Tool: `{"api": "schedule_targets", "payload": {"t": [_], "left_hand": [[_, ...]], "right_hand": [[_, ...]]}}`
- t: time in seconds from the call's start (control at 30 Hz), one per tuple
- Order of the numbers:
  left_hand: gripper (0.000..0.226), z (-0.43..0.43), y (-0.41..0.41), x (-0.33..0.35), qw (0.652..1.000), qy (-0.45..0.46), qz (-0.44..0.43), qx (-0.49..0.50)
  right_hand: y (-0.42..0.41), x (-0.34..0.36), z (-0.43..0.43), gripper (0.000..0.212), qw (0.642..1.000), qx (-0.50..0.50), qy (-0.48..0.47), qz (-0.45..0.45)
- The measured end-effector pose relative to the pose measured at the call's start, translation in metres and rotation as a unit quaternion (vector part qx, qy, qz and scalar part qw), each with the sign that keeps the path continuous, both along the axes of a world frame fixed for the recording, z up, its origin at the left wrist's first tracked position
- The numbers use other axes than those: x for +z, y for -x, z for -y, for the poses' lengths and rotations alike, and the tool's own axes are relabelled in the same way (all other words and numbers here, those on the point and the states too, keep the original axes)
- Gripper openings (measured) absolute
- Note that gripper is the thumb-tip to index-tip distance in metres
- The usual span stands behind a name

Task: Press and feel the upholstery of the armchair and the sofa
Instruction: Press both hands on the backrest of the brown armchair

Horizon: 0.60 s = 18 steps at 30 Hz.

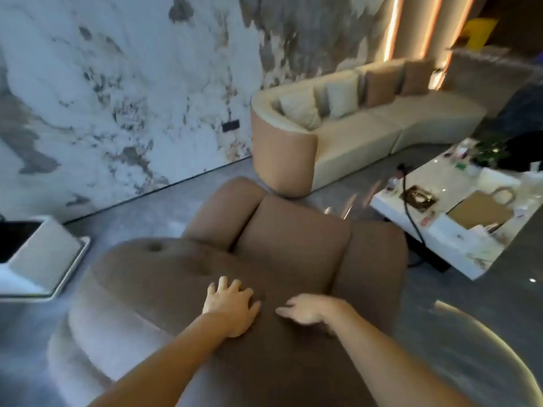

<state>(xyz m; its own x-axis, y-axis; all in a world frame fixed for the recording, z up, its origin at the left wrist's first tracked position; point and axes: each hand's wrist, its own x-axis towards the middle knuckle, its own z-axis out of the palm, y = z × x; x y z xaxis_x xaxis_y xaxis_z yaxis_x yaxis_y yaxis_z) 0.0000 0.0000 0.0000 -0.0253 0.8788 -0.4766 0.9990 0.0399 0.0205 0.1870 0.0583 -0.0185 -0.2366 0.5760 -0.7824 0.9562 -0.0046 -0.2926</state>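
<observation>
A brown upholstered armchair (293, 230) fills the lower middle of the head view, seen from behind its backrest. My left hand (230, 306) lies flat on top of the backrest with its fingers spread. Just to its right, my right hand (308, 309) rests palm down on the same fabric, fingers pointing left and slightly blurred. Neither hand holds anything. A cream sofa (367, 133) with a tan outer side and several cushions stands further back at the upper right, apart from both hands.
A white low table (458, 239) cluttered with a paper bag, a cable and small items stands right of the armchair. A marble wall runs behind. A grey planter box (44, 259) sits at the left. A round glass edge (484, 333) curves at the lower right.
</observation>
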Motion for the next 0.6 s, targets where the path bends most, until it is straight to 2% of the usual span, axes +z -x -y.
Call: {"api": "schedule_targets", "payload": {"t": [0.07, 0.13, 0.3, 0.6], "left_hand": [[0.054, 0.015, 0.008, -0.007, 0.997, -0.073, -0.010, -0.005], [0.061, 0.022, 0.012, -0.013, 0.995, -0.100, -0.005, -0.018], [0.070, 0.027, 0.021, -0.018, 0.999, -0.047, 0.008, -0.019], [0.072, 0.045, 0.091, -0.036, 0.993, -0.064, 0.031, -0.091]], "right_hand": [[0.008, -0.020, 0.022, 0.075, 0.997, -0.067, -0.018, -0.014], [0.009, -0.034, 0.043, 0.072, 0.988, -0.134, -0.057, -0.044], [0.019, -0.037, 0.056, 0.073, 0.982, -0.173, -0.063, -0.034], [0.085, -0.041, 0.101, 0.070, 0.964, -0.251, -0.087, -0.010]]}}
